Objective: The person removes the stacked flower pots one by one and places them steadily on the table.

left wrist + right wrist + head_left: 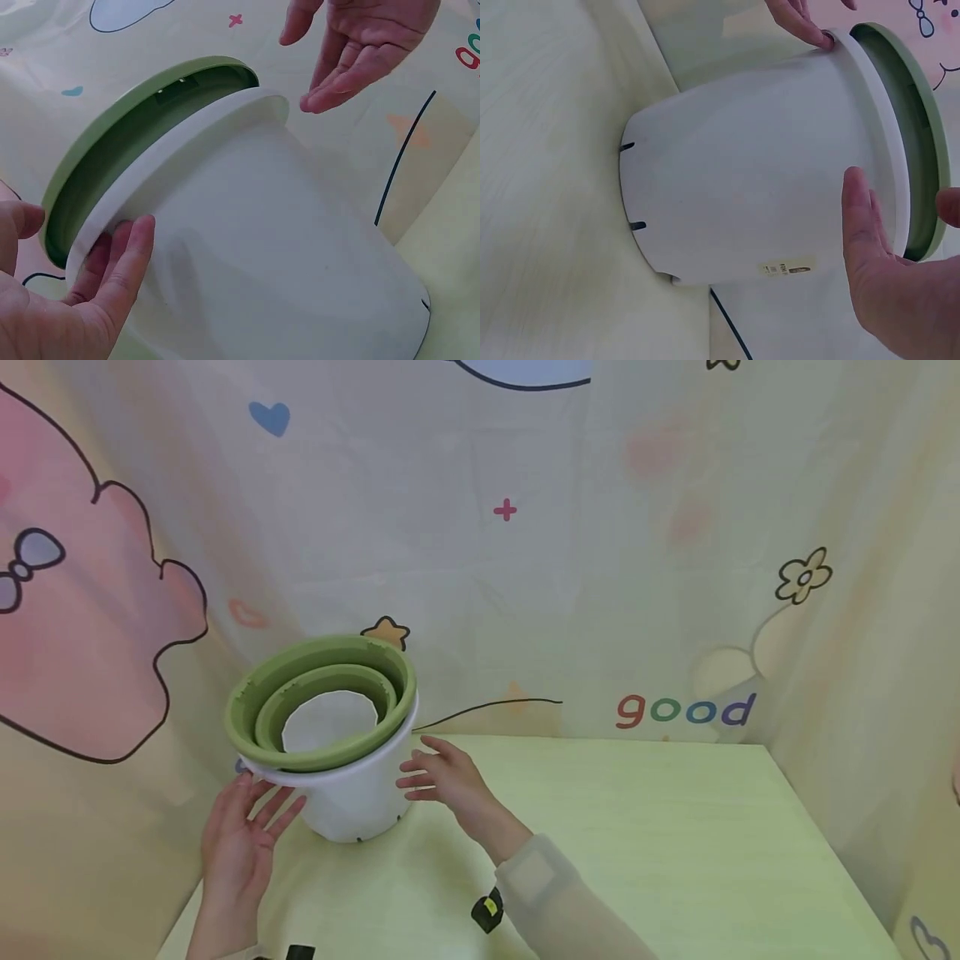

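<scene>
A white flower pot [352, 802] stands at the table's back left. Nested inside are green-rimmed pots [322, 653], a smaller one within a larger, with a pale round surface at the centre. My left hand [238, 847] is at the pot's near left side, fingers spread and fairly straight, its fingertips touching beneath the white rim [142, 169]. The thumb is by the green rim [67, 169]. On the other side my right hand [453, 785] is held with fingers extended, beside the pot wall. In the left wrist view it appears apart from the rim.
The pale green table [660, 835] extends to the right. A printed curtain [525, 610] hangs behind it and along both sides. A small label [786, 267] is on the pot's wall. Black wrist-camera parts [487, 912] show below the right forearm.
</scene>
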{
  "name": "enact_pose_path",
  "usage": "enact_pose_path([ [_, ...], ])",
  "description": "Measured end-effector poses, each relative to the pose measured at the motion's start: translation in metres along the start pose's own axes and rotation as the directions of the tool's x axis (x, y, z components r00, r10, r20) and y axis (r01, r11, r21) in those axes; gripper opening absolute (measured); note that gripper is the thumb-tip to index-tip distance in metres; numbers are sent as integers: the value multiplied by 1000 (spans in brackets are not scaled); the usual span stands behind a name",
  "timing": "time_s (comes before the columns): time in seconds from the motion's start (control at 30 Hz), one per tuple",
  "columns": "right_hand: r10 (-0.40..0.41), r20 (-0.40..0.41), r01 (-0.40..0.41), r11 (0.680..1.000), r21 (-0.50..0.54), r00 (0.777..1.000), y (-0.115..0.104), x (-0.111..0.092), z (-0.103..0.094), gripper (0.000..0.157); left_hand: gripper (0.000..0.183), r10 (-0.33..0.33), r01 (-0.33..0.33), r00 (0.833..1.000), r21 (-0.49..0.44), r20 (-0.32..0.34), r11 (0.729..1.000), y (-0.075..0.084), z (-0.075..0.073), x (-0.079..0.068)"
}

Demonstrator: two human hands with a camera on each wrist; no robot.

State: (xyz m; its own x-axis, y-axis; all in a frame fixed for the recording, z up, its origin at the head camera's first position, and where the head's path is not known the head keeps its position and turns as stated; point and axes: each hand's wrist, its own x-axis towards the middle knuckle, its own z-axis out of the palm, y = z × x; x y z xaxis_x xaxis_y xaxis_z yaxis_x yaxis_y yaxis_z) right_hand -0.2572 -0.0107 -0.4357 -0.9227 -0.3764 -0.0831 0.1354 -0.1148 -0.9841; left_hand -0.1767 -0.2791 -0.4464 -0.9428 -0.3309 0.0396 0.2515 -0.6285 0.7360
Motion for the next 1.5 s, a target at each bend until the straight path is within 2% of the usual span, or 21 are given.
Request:
enact_pose_path([
  [0.13,-9,57,6,998,57,998,0,3,3,59,18,8,-8,1000,-10,21,1000,-3,-2,4],
  [0.27,-8,115,-6,993,121,993,-1,6,5,59,39,-6,7,1000,-23,20,1000,-5,-4,7],
  [0.37,-4,121,-16,986,167,993,-1,7,7,59,53,-31,32,997,-19,75,999,-6,-6,10],
  [0.47,-4,115,-19,980,198,993,-1,6,8,60,57,-54,59,988,-34,143,998,-7,-8,13],
  [0.57,-8,112,-15,978,206,994,-1,6,9,62,58,-68,75,982,-30,174,997,-7,-11,15],
  [0.87,5,118,-31,975,220,993,-1,3,10,68,69,-78,77,989,10,123,997,-9,-14,16],
  [1.13,-9,129,-17,979,201,992,-2,-2,7,70,68,-38,38,988,3,148,999,-10,-14,12],
  [1.5,-21,159,-2,989,145,987,-7,-16,6,73,66,-4,6,989,-12,149,1000,-9,-13,-2],
])
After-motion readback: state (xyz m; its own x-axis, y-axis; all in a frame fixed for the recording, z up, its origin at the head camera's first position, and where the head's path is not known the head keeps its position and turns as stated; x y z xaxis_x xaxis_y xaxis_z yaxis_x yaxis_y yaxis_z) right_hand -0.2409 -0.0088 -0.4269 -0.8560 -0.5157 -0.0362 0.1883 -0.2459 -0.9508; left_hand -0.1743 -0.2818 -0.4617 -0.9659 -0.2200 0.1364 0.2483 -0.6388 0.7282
